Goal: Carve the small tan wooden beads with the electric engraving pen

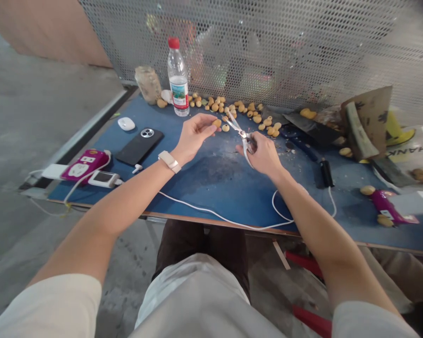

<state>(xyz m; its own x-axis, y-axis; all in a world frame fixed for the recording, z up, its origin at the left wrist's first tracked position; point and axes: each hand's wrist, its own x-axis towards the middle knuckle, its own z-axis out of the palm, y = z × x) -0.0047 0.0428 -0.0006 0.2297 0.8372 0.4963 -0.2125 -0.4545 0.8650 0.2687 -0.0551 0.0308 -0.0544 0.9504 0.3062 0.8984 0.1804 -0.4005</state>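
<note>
While I sit at a blue-topped table [211, 188], my left hand [193, 137] is curled into a light pinch, its fingertips [208, 124] closed around a round tan seed [216, 123]. My right hand [262, 152] is clenched around the white handles of a pair of scissors [245, 141], whose metal blades stand open and point up and left, just beside the seed. I can't tell whether the blades are touching it. Both hands are raised slightly above the tabletop, and my forearms angle inward from either side, so that my hands nearly meet. A white watch band [169, 162] circles my left wrist.

Another tan seed [225, 127] lies on the table just beyond the blades, and a loose scatter of similar seeds [245, 112] runs along the far edge in front of a perforated metal screen [268, 51]. Left of my hands lie a black phone [139, 146] and a white computer mouse [126, 123], while a plastic water bottle [178, 77] stands at the far edge. A white cable [218, 215] trails across the near side of the table.
</note>
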